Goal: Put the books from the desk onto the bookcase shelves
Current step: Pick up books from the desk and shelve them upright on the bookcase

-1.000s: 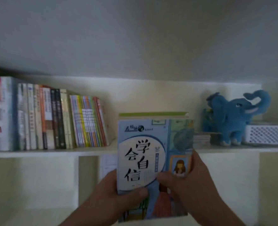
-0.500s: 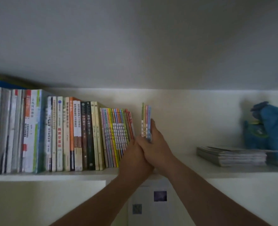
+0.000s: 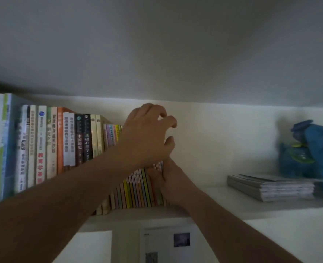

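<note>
Only one view is given, taken from a camera worn on the head. It is aimed forward and tilted slightly upward at a shelf (image 3: 223,194), which is seen from close range and a little below its level, so that the underside of the board above fills the upper half of the frame. Both forearms are seen reaching away from the lens into the middle of the picture. The row of books (image 3: 69,145) is cut by the left edge, the blue toy (image 3: 312,149) by the right. Wide-angle bending is visible at the edges. No second view is provided for comparison.
</note>
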